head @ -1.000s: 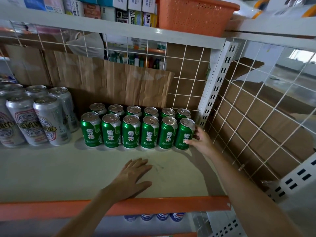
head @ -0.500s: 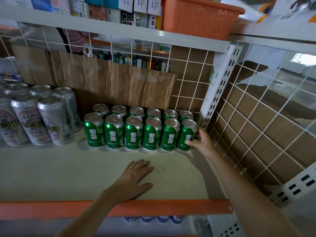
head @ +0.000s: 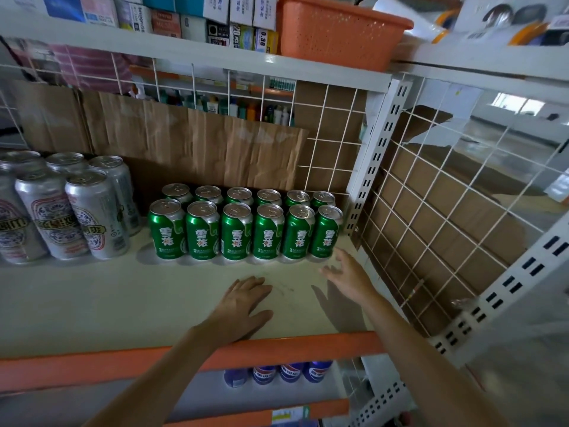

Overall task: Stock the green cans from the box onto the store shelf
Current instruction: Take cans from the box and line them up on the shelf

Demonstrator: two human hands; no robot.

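Observation:
Several green cans (head: 243, 226) stand upright in two rows at the back right of the white shelf (head: 92, 300). The rightmost front can (head: 325, 231) stands by the shelf's upright post. My right hand (head: 348, 274) hovers just in front of that can with fingers spread, holding nothing and apart from it. My left hand (head: 243, 306) lies flat, palm down, on the shelf near the orange front edge (head: 277, 349). The box is not in view.
Tall silver cans (head: 61, 208) stand at the left of the same shelf. Cardboard (head: 197, 146) lines the wire back. A white wire side panel (head: 446, 217) closes the right end. An orange basket (head: 335, 29) sits on the shelf above. Blue cans (head: 289, 372) stand below.
My right hand has let go of the rightmost front green can and drawn back toward me with fingers open. My left hand has stayed flat on the shelf.

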